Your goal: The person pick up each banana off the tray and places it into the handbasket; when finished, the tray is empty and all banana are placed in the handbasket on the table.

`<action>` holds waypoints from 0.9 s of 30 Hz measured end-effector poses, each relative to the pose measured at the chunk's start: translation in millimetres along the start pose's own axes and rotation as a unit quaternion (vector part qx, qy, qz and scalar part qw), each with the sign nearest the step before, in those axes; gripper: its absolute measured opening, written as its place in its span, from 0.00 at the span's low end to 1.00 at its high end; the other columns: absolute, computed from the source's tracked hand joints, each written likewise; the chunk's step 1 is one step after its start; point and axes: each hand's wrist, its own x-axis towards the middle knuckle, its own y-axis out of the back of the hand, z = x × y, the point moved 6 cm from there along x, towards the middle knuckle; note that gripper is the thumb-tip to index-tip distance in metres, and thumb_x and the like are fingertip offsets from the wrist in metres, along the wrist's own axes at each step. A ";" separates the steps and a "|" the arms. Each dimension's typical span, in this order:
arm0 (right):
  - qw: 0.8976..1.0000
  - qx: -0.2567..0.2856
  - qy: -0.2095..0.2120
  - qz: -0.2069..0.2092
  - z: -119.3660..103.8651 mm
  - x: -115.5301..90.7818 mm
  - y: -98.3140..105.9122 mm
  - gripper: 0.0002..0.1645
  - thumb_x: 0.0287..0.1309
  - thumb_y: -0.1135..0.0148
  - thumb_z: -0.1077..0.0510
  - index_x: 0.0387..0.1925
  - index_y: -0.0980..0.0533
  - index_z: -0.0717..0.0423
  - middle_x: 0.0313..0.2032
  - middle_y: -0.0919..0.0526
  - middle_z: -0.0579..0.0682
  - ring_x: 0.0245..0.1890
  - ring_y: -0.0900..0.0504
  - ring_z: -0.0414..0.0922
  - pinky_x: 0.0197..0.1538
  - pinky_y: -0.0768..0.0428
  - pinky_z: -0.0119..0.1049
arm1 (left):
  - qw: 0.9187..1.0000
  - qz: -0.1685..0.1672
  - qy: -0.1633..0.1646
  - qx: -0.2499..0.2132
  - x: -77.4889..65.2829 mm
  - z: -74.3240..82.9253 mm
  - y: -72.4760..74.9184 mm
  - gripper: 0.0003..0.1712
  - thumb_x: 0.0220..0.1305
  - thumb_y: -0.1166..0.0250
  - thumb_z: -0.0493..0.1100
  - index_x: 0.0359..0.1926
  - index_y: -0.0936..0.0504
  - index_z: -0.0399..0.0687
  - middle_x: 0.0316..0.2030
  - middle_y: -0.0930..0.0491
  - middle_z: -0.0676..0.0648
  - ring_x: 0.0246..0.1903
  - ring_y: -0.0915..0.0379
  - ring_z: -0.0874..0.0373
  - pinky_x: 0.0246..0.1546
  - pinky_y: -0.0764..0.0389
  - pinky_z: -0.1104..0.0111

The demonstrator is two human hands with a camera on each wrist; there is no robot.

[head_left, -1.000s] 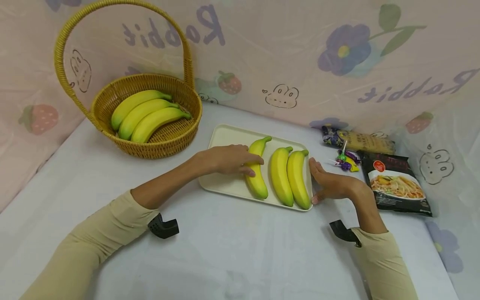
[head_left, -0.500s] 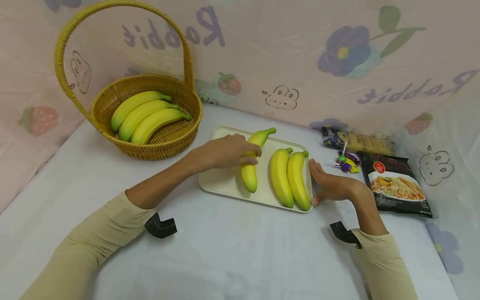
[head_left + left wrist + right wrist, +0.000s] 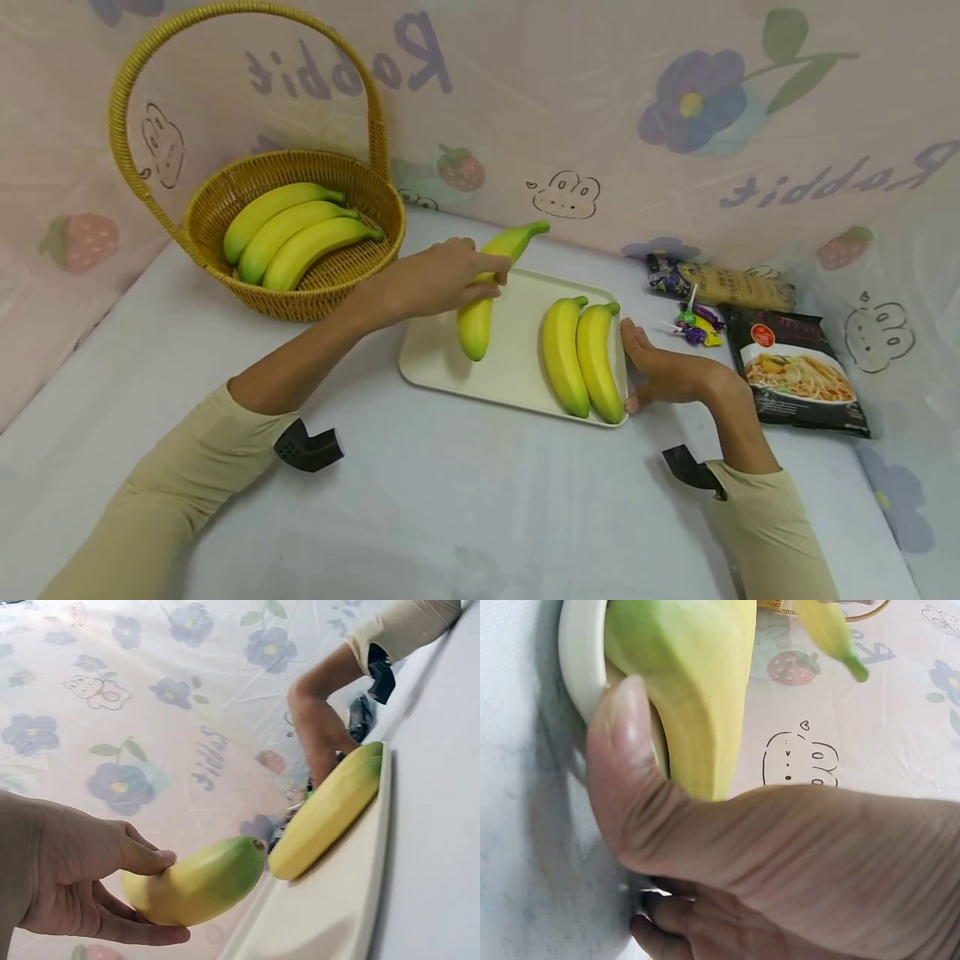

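Observation:
My left hand (image 3: 438, 279) grips a yellow banana (image 3: 475, 329) around its middle, thumb on one side and fingers on the other. In the left wrist view the green-tipped end of this banana (image 3: 217, 883) hangs above the cream tray (image 3: 334, 907). Two more bananas lie side by side at the right end of the tray, an inner banana (image 3: 564, 358) and an outer banana (image 3: 597, 362). Against the tray's right edge rests my right hand (image 3: 663, 373), fingers extended along the side. Its thumb (image 3: 626, 735) touches the rim in the right wrist view.
A tall-handled wicker basket (image 3: 330, 302) with three bananas (image 3: 288, 229) stands at the back left. To the right lie wrapped candies (image 3: 697, 323), a gold-and-blue packet (image 3: 723, 283) and a black noodle packet (image 3: 798, 367). A printed curtain (image 3: 600, 100) encloses the back.
My left hand has raised the banana off the tray and carried it left, toward the basket. The right hand and the other two bananas have stayed in place.

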 end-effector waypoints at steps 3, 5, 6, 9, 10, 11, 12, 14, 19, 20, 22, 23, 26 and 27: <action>1.000 0.004 -0.001 -0.001 -1.1 0.1 0.4 0.84 0.53 0.24 0.44 0.79 0.81 0.66 0.79 0.81 0.71 0.81 0.76 0.70 0.78 0.64 0.71 | 1.000 0.019 0.009 0.003 -5.5 -2.5 13.2 0.10 0.78 0.38 0.48 0.53 0.19 0.53 0.47 0.14 0.49 0.46 0.27 0.50 0.44 0.24 0.61; 1.000 0.009 -0.001 -0.004 -2.1 -0.3 0.4 0.84 0.53 0.24 0.44 0.79 0.81 0.65 0.79 0.81 0.71 0.81 0.76 0.70 0.78 0.65 0.72 | 0.999 0.025 0.018 0.010 -9.8 -4.7 21.7 0.11 0.75 0.35 0.48 0.54 0.19 0.52 0.49 0.14 0.48 0.47 0.27 0.50 0.45 0.24 0.61; 1.000 0.011 -0.001 -0.005 -2.5 -0.6 0.3 0.84 0.54 0.24 0.44 0.79 0.81 0.65 0.79 0.81 0.71 0.81 0.77 0.70 0.78 0.65 0.72 | 0.999 0.025 0.029 0.014 -12.4 -6.6 25.6 0.12 0.75 0.35 0.48 0.54 0.19 0.53 0.50 0.16 0.46 0.47 0.27 0.49 0.45 0.23 0.60; 1.000 0.018 0.001 -0.008 -3.1 -1.6 0.7 0.84 0.54 0.24 0.44 0.79 0.82 0.65 0.79 0.82 0.71 0.80 0.77 0.70 0.78 0.65 0.72 | 0.998 0.034 0.049 0.026 -19.7 -11.8 37.3 0.13 0.73 0.33 0.45 0.56 0.19 0.55 0.54 0.20 0.42 0.47 0.26 0.48 0.45 0.22 0.60; 1.000 0.019 0.001 -0.009 -2.9 -1.7 0.6 0.84 0.54 0.24 0.44 0.79 0.82 0.65 0.79 0.82 0.72 0.80 0.77 0.70 0.78 0.65 0.73 | 0.997 0.040 0.054 0.026 -22.1 -13.7 41.1 0.13 0.74 0.34 0.44 0.56 0.20 0.55 0.56 0.22 0.40 0.47 0.26 0.47 0.44 0.21 0.60; 1.000 0.019 0.001 -0.008 -2.5 -1.9 0.6 0.84 0.54 0.24 0.44 0.79 0.82 0.65 0.79 0.82 0.72 0.80 0.77 0.70 0.78 0.65 0.73 | 0.997 0.046 0.059 0.026 -24.7 -15.5 44.8 0.14 0.74 0.35 0.43 0.58 0.21 0.56 0.57 0.23 0.39 0.46 0.25 0.47 0.43 0.20 0.60; 1.000 0.019 -0.001 -0.008 -1.9 -1.8 0.5 0.84 0.54 0.25 0.43 0.79 0.82 0.64 0.79 0.82 0.72 0.80 0.77 0.70 0.78 0.65 0.73 | 0.996 0.053 0.062 0.024 -27.3 -17.3 48.4 0.16 0.75 0.36 0.41 0.60 0.22 0.58 0.59 0.25 0.38 0.44 0.25 0.46 0.41 0.20 0.60; 1.000 0.020 -0.007 -0.010 -0.8 -1.4 -0.3 0.83 0.56 0.25 0.42 0.79 0.83 0.63 0.79 0.82 0.71 0.80 0.77 0.70 0.77 0.65 0.73 | 0.995 0.069 0.063 0.022 -32.1 -20.6 55.7 0.21 0.75 0.38 0.38 0.65 0.25 0.59 0.61 0.24 0.37 0.44 0.25 0.46 0.42 0.19 0.59; 1.000 0.022 -0.018 -0.012 0.1 -1.5 -1.3 0.82 0.58 0.27 0.43 0.79 0.84 0.62 0.79 0.82 0.72 0.80 0.76 0.71 0.77 0.65 0.73 | 0.990 0.116 0.080 0.006 -44.7 -30.0 74.4 0.36 0.71 0.38 0.31 0.73 0.39 0.57 0.49 0.21 0.38 0.34 0.28 0.47 0.36 0.22 0.60; 1.000 0.021 -0.017 -0.012 -0.3 -1.7 -1.2 0.82 0.58 0.27 0.43 0.79 0.84 0.62 0.79 0.82 0.72 0.80 0.75 0.71 0.77 0.64 0.73 | 0.988 0.125 0.088 0.003 -47.6 -32.5 78.1 0.38 0.69 0.38 0.31 0.74 0.41 0.56 0.48 0.21 0.38 0.34 0.28 0.47 0.36 0.22 0.60; 1.000 0.020 -0.014 -0.011 -0.9 -1.9 -0.5 0.82 0.58 0.26 0.44 0.79 0.84 0.62 0.79 0.81 0.72 0.80 0.75 0.71 0.77 0.64 0.73 | 0.984 0.141 0.108 -0.002 -53.6 -37.9 84.6 0.39 0.68 0.38 0.30 0.73 0.43 0.53 0.47 0.23 0.38 0.34 0.28 0.46 0.36 0.23 0.60; 1.000 0.021 -0.013 -0.011 -1.0 -2.0 -0.5 0.82 0.58 0.26 0.45 0.79 0.84 0.62 0.79 0.81 0.73 0.80 0.75 0.72 0.77 0.64 0.73 | 0.982 0.150 0.116 -0.002 -55.9 -40.6 87.8 0.38 0.68 0.38 0.31 0.73 0.43 0.52 0.50 0.23 0.37 0.37 0.28 0.46 0.38 0.23 0.59; 1.000 0.023 -0.016 -0.011 -0.3 -2.6 -1.1 0.82 0.58 0.27 0.44 0.78 0.85 0.61 0.79 0.82 0.72 0.81 0.76 0.71 0.77 0.65 0.73 | 0.975 0.170 0.140 0.000 -61.2 -50.0 95.7 0.38 0.67 0.38 0.31 0.73 0.42 0.49 0.52 0.25 0.36 0.45 0.28 0.43 0.44 0.23 0.54; 1.000 0.023 -0.016 -0.011 0.2 -2.6 -1.3 0.82 0.58 0.27 0.44 0.79 0.85 0.61 0.79 0.82 0.72 0.81 0.76 0.71 0.77 0.65 0.73 | 0.974 0.175 0.146 0.002 -62.1 -53.0 98.0 0.37 0.67 0.39 0.31 0.73 0.42 0.48 0.53 0.25 0.36 0.46 0.29 0.43 0.45 0.24 0.53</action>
